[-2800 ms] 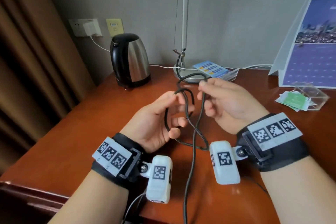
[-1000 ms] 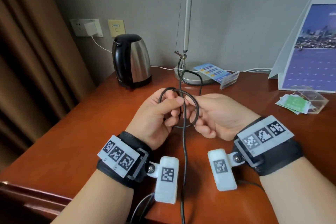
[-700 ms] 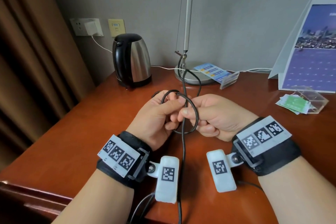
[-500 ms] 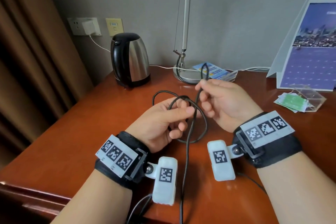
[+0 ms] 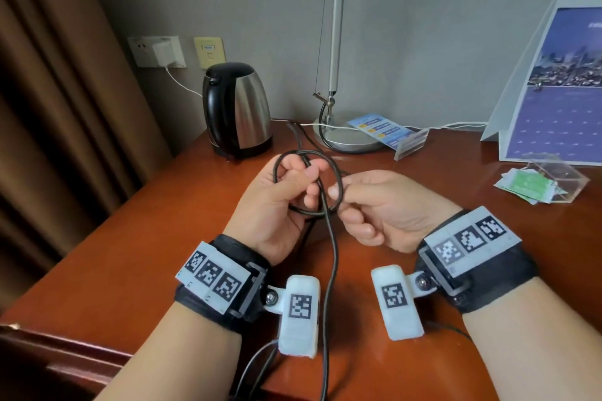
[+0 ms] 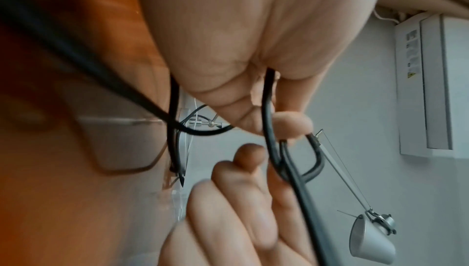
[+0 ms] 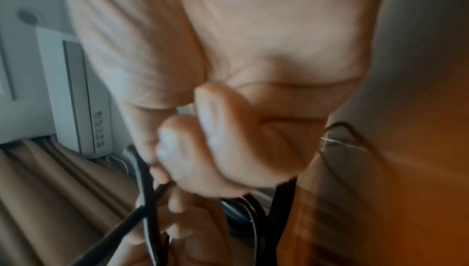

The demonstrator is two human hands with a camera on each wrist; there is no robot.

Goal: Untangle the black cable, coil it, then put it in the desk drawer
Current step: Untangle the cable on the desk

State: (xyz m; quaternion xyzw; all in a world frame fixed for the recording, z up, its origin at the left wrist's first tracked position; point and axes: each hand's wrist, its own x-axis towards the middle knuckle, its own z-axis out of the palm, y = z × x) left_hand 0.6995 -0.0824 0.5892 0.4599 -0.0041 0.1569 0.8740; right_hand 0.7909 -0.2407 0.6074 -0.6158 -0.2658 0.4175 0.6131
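Observation:
Above the wooden desk (image 5: 130, 254), the thin black cable (image 5: 338, 172) forms small loops in front of me. My left hand (image 5: 309, 184) grips those loops between thumb and curled fingers. Right beside it, my right hand (image 5: 340, 202) pinches the loop's right side, its other fingers curled in. A loose strand of the cable hangs from the crossing between my wrists and past the desk's front edge. The left wrist view shows the cable (image 6: 267, 121) running through my left fingers. In the blurred right wrist view, the cable (image 7: 147, 180) crosses below my curled right fingers (image 7: 215, 129).
A steel and black kettle (image 5: 236, 107) stands at the back left, with a lamp base (image 5: 351, 140) and a card holder (image 5: 387, 133) behind my hands. A standing calendar (image 5: 560, 101) and a clear box with green packets (image 5: 550, 179) sit right. A curtain (image 5: 49, 107) hangs left.
Half a second ago my right hand was raised farther back, drawing a strand up. It has come down and left, next to my left hand, and the loops are tighter.

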